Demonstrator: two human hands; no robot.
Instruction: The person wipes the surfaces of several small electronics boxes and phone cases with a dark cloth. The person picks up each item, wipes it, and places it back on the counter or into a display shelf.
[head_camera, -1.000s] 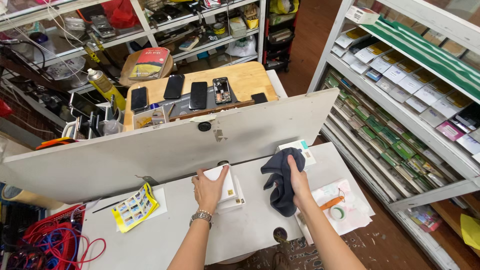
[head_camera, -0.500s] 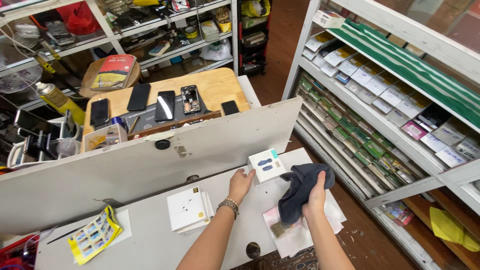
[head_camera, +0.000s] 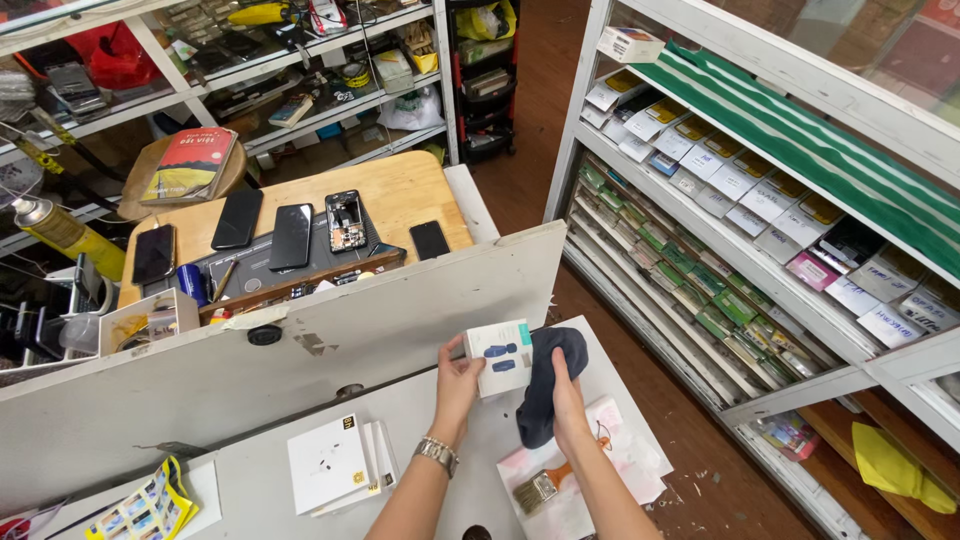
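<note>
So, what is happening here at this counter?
A person stands at a white counter in a shop. The left hand holds up a small white box, and the right hand presses a dark cloth against the side of the box. Below the hands, a paintbrush lies on some paper, and flat white boxes lie to the left. Behind the partition, several phones lie on a wooden table.
</note>
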